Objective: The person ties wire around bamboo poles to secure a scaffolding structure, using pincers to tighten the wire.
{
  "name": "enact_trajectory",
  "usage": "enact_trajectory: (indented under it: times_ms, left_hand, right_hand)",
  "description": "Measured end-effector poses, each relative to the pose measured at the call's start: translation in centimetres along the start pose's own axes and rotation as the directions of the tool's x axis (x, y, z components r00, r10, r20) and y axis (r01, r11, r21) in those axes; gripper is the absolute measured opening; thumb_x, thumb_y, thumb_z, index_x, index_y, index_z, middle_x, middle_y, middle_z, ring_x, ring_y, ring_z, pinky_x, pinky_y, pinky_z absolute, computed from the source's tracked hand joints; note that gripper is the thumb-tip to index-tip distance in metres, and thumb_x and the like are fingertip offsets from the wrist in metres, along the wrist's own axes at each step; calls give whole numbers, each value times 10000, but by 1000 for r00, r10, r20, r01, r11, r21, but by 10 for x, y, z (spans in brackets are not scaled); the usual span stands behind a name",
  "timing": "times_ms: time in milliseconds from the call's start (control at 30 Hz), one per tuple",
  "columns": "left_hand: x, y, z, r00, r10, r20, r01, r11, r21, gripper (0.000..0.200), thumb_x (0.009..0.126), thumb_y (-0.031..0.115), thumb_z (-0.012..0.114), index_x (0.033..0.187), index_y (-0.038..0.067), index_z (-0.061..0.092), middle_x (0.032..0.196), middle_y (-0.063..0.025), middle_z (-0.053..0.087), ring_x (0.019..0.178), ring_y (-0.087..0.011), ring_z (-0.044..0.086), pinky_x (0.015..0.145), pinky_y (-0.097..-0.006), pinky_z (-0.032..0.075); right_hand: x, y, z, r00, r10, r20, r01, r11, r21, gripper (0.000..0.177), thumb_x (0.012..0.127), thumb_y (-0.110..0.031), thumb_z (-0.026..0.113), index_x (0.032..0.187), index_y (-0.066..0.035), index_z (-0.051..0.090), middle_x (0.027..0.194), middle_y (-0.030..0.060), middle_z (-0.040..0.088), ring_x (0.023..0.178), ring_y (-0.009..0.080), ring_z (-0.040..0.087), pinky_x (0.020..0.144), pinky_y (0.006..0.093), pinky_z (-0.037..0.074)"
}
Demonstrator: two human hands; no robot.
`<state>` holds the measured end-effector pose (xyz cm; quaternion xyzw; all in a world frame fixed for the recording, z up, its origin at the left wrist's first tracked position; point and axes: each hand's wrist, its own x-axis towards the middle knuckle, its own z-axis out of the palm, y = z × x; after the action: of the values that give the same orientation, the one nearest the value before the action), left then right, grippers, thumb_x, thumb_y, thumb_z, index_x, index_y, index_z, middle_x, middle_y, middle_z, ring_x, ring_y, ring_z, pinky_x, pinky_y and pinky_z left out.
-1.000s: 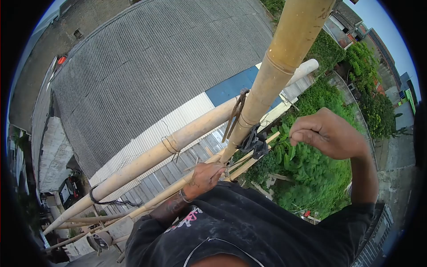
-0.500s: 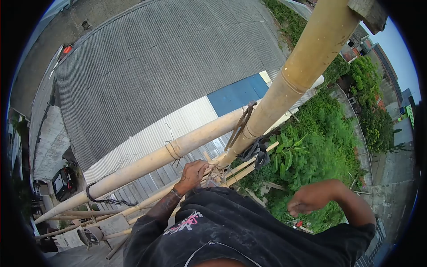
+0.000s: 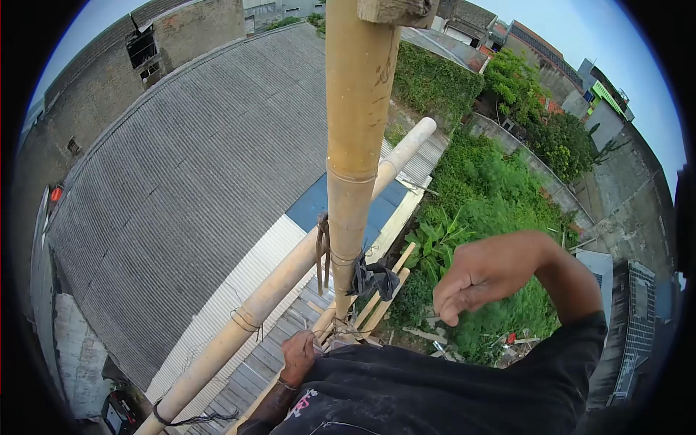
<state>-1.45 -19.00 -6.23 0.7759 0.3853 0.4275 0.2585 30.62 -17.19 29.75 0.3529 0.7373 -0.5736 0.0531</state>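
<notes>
The left hand point(image 3: 297, 357) is clenching a thin pale bamboo rail point(image 3: 400, 258) at seven o'clock of the tall yellow bamboo upright point(image 3: 355, 145), just beside the grey wire lashing point(image 3: 339, 330). The right hand point(image 3: 482, 279) is hanging in the air at four o'clock, fingers curling into a loose fist. Whether it is pinching anything, I cannot tell.

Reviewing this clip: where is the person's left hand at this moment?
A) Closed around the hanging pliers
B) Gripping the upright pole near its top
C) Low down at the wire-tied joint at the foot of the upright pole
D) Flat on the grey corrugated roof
C: the left hand sits low at the wire-tied joint at the foot of the upright bamboo pole. The pliers hang untouched higher up, and the right hand is curled in the air.
</notes>
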Motion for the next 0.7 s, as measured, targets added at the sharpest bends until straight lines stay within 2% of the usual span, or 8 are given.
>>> enact_trajectory:
  times_ms: [133, 200, 233, 267, 400, 533, 600, 700]
  left_hand:
    - [10, 13, -2, 997, 75, -17, -75, 997, 2, 21, 811, 3, 600, 813, -6, 619, 691, -153, 587, 569, -317, 579, 502, -372, 441]
    - [13, 9, -2, 998, 12, -69, -13, 1000, -1, 31, 822, 4, 592, 806, -11, 614, 678, -152, 580, 564, -319, 570, 507, -372, 437]
    - [12, 1, 1, 992, -51, -116, 48, 998, -30, 47, 832, 4, 582, 800, -14, 612, 669, -152, 576, 562, -319, 565, 512, -371, 435]
    - [11, -6, 6, 981, -118, -154, 110, 992, -62, 64, 842, 5, 573, 794, -18, 610, 660, -152, 572, 560, -320, 559, 517, -370, 433]
    - [-13, -7, 21, 997, -12, 78, 15, 999, -39, 22, 814, 12, 613, 818, -10, 611, 675, -148, 571, 565, -312, 575, 509, -377, 442]
    - [-10, 10, 7, 993, 88, 75, -92, 994, 54, 27, 815, 11, 615, 837, -5, 619, 692, -143, 586, 589, -300, 595, 514, -375, 451]
    - [-15, -9, 17, 997, 76, -18, -76, 997, 2, 36, 821, 24, 615, 837, -8, 618, 682, -142, 582, 581, -300, 589, 508, -376, 444]
    - [-22, -39, 21, 999, -28, -40, 27, 999, -30, 123, 892, 38, 531, 802, -20, 591, 661, -151, 552, 562, -288, 547, 533, -349, 433]
  right_hand:
    - [-19, 115, -19, 717, 457, -527, -695, 526, -490, 262, 931, -261, 526, 932, -36, 661, 795, 92, 662, 722, 266, 627, 652, 413, 481]
    - [-5, 138, 35, 674, 737, 42, -646, 616, -451, 294, 934, -283, 525, 960, -27, 667, 814, 101, 662, 754, 283, 610, 687, 426, 469]
    - [10, 104, 50, 661, 694, 286, -575, 713, -400, 332, 956, -305, 502, 916, -11, 650, 819, 99, 656, 770, 288, 596, 701, 418, 457]
    - [14, 102, 66, 824, 355, 441, -312, 935, -168, 341, 975, -292, 481, 868, -2, 626, 831, 113, 648, 766, 288, 593, 702, 402, 459]
    - [1, -14, 23, 964, -119, -237, 91, 988, -128, 325, 977, -257, 479, 825, 4, 598, 710, 131, 601, 626, 313, 568, 605, 424, 443]
    - [-20, 122, -8, 702, 574, -421, -706, 490, -511, 368, 952, -293, 506, 779, 13, 614, 770, 136, 637, 729, 272, 611, 654, 364, 456]
    - [-7, 155, 49, 670, 741, -43, -647, 554, -524, 392, 948, -327, 503, 784, 5, 633, 752, 145, 634, 745, 275, 616, 668, 371, 458]
    - [-13, 83, 35, 851, 517, -98, -514, 780, -357, 352, 938, -320, 506, 807, -25, 646, 741, 124, 632, 732, 295, 602, 675, 391, 458]
